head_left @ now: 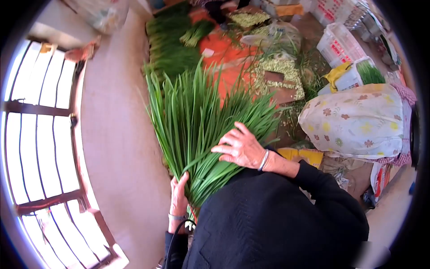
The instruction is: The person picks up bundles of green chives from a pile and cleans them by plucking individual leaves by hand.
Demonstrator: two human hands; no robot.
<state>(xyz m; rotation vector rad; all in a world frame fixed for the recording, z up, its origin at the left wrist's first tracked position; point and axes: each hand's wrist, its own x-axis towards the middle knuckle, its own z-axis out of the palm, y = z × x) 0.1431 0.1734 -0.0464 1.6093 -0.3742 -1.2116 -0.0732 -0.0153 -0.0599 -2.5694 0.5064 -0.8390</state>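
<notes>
A big bunch of long, flat green leaves, which look like garlic chives (190,121), fans out in front of my dark-clothed body. My left hand (179,195) grips the bunch low down, near its pale stem ends, with the thumb laid along the leaves. A red tie shows just below that hand. Across the upper right side of the bunch rests my right hand (239,148), its fingers spread over the leaves. Some leaves bend sideways beneath its palm.
More green bunches (172,40) lie on the floor ahead beside an orange sheet (224,49). Pale trimmings cover a brown board (291,94). At right are a flower-patterned cloth (354,121), a white crate (342,45) and a bin of greens (369,71). A wall (114,112) and barred window stand left.
</notes>
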